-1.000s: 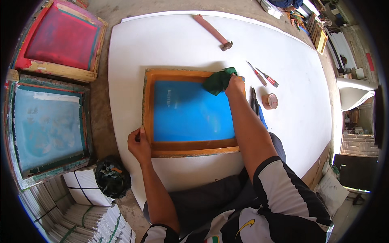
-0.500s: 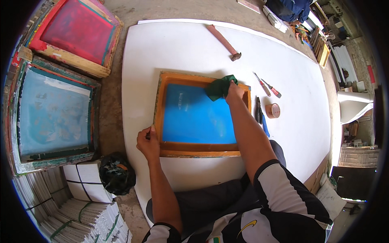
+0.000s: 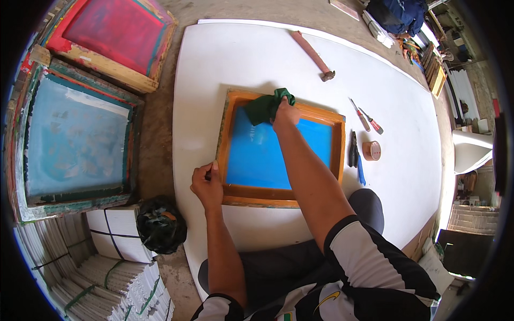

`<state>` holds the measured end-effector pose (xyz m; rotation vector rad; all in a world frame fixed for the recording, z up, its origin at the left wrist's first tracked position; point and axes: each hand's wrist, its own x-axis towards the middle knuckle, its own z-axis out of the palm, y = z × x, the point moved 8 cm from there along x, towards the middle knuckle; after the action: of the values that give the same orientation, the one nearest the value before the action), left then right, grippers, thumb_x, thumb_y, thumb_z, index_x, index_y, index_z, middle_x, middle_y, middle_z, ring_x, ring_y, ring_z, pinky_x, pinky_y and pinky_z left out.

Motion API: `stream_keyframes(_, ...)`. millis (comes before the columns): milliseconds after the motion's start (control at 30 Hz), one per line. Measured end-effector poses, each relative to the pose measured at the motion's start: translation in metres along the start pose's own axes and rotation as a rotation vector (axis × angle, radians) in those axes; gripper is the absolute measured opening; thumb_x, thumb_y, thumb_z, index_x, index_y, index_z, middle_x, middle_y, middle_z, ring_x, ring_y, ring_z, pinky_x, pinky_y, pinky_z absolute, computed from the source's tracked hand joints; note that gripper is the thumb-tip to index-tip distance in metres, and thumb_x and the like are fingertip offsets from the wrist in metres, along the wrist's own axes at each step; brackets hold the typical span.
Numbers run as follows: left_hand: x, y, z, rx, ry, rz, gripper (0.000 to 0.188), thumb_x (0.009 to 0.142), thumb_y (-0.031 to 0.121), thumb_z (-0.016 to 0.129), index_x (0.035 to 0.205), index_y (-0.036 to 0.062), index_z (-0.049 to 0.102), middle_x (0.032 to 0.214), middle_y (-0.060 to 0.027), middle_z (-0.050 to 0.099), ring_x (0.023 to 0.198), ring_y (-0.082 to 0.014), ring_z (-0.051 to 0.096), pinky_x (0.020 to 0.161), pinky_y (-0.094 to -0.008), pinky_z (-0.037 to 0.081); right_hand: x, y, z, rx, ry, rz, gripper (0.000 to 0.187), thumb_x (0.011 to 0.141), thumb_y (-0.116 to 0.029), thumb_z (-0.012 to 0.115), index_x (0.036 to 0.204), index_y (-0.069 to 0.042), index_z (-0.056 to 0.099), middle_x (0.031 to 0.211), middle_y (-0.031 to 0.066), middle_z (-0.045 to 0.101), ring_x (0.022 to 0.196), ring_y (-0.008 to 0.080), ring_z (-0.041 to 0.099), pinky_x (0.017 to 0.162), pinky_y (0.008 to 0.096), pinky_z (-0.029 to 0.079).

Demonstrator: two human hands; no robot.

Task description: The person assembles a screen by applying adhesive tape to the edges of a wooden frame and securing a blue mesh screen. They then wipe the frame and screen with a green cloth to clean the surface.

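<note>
A wooden screen printing frame (image 3: 340,152) with a blue mesh (image 3: 257,166) lies flat on a white board (image 3: 407,160) in front of me. My right hand (image 3: 286,113) grips a crumpled dark green cloth (image 3: 262,108) at the far side of the frame. The cloth covers part of the far rim and the mesh's far left area. Faint pale marks show on the mesh beside it. At the frame's near left corner, my left hand (image 3: 208,179) is closed on the wooden edge, thumb on top and the other fingers partly hidden.
A hammer (image 3: 313,55) lies beyond the frame. To the right are two screwdrivers (image 3: 367,116), pliers (image 3: 353,150) and a tape roll (image 3: 371,151). Red (image 3: 115,32) and pale blue screens (image 3: 80,139) stand left, above a black bag (image 3: 160,224) and bundled white sheets (image 3: 118,283).
My right hand has moved the green cloth leftward along the far side, from the far right corner toward the far left. My left hand still holds the frame. The whole view has shifted slightly.
</note>
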<state>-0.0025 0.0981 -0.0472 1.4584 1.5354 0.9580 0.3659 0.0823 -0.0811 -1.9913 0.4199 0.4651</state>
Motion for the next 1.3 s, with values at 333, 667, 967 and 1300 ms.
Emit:
stream_keyframes(333, -0.002, 0.001, 0.011, -0.059, -0.014, 0.011, 0.011, 0.092, 0.013, 0.076, 0.097, 0.0025, 0.077, 0.082, -0.0066, 0.065, 0.070, -0.0185, 0.062, 0.071, -0.0336, 0.053, -0.052, 0.006, 0.105, -0.239, -0.266, -0.153, 0.060, 0.085, -0.046, 0.084, 0.110, 0.007, 0.070, 0.111, 0.0209, 0.072, 0.093, 0.0377, 0.072, 0.066, 0.0510, 0.060)
stream_keyframes(667, 0.000, 0.004, 0.001, -0.037, 0.012, 0.011, 0.013, 0.094, 0.013, 0.074, 0.096, 0.0004, 0.076, 0.081, -0.0074, 0.065, 0.070, -0.0182, 0.061, 0.068, -0.0349, 0.052, -0.112, 0.017, 0.083, -0.368, -0.426, -0.318, 0.050, 0.083, -0.044, 0.083, 0.090, 0.005, 0.075, 0.096, 0.0260, 0.075, 0.094, 0.0409, 0.074, 0.083, 0.0483, 0.059)
stream_keyframes(967, 0.002, -0.006, 0.003, -0.072, -0.047, -0.068, 0.034, 0.105, 0.027, 0.063, 0.103, -0.0035, 0.076, 0.083, -0.0075, 0.063, 0.077, -0.0147, 0.057, 0.073, -0.0311, 0.046, -0.162, 0.043, 0.042, -0.497, -0.482, -0.581, 0.043, 0.090, -0.038, 0.076, 0.084, 0.005, 0.070, 0.081, 0.0258, 0.070, 0.078, 0.0407, 0.072, 0.071, 0.0502, 0.055)
stream_keyframes(1300, 0.001, -0.001, 0.000, -0.059, -0.020, -0.056, 0.034, 0.105, 0.025, 0.060, 0.100, -0.0049, 0.074, 0.078, -0.0109, 0.058, 0.071, -0.0205, 0.056, 0.068, -0.0367, 0.045, -0.192, 0.070, 0.016, -0.416, -0.577, -0.788, 0.047, 0.091, -0.033, 0.077, 0.066, 0.002, 0.059, 0.062, 0.0180, 0.061, 0.054, 0.0304, 0.059, 0.055, 0.0462, 0.045)
